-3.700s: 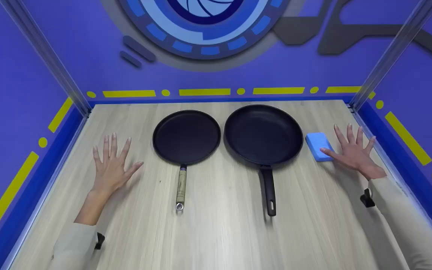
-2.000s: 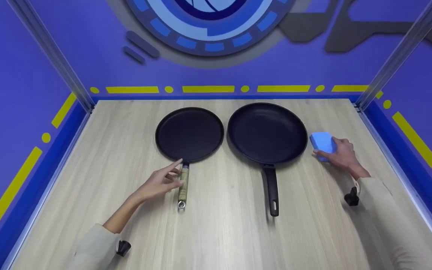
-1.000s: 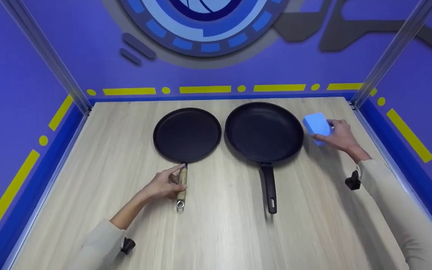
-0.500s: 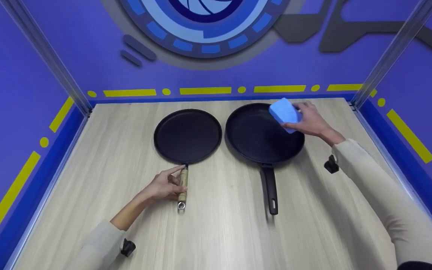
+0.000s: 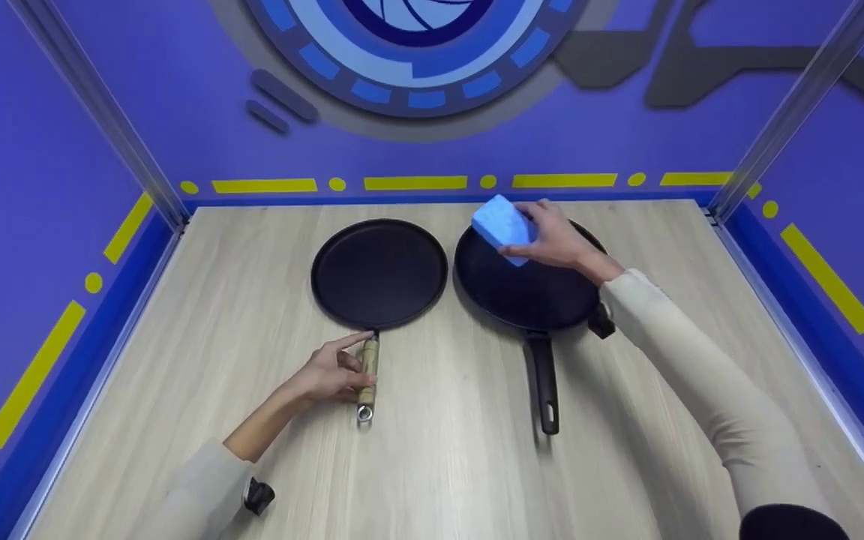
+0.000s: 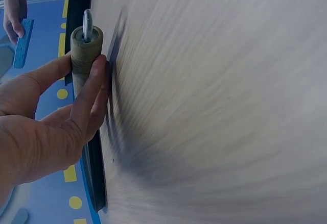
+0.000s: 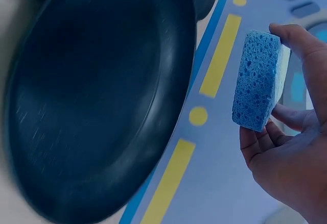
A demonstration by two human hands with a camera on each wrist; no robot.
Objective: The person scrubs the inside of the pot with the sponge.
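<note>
"Holding a blue sponge (image 5: 502,227) aloft, a person's R hand (image 5: 554,238) hangs above the deep pan (image 5: 526,291), near its far L edge, per head cam. Secure?"

"Looks it. Thumb & fingers grip opp. sides, w/ a holey face left bare. R wrist cam shows a gap btwn sponge & pan, no contact."

"And the L hand (image 5: 329,373)?"

"Grasping the pale handle (image 5: 370,356) of the flat pan (image 5: 379,274), thumb opp. fingers, index reaching up toward the rim. Pan's on the table (image 5: 439,465), just beside the deep one."

"Step in hand, your read?"

"Prob. bringing the sponge across to the flat pan while L braces it. Judgement only, mind."

"Tips for doing it well?"

"Clear the deep pan's rim first, then lower the sponge w/ its broad face level, so the whole face lands, not just a corner. Fingertips up on the sides, off the metal. Light, even pressure."

"L hand's job?"

"Steady, no lifting. Push down on the handle & the pan may tip; go slack & it may swivel into its neighbor. Firm hold, min. force."
</note>
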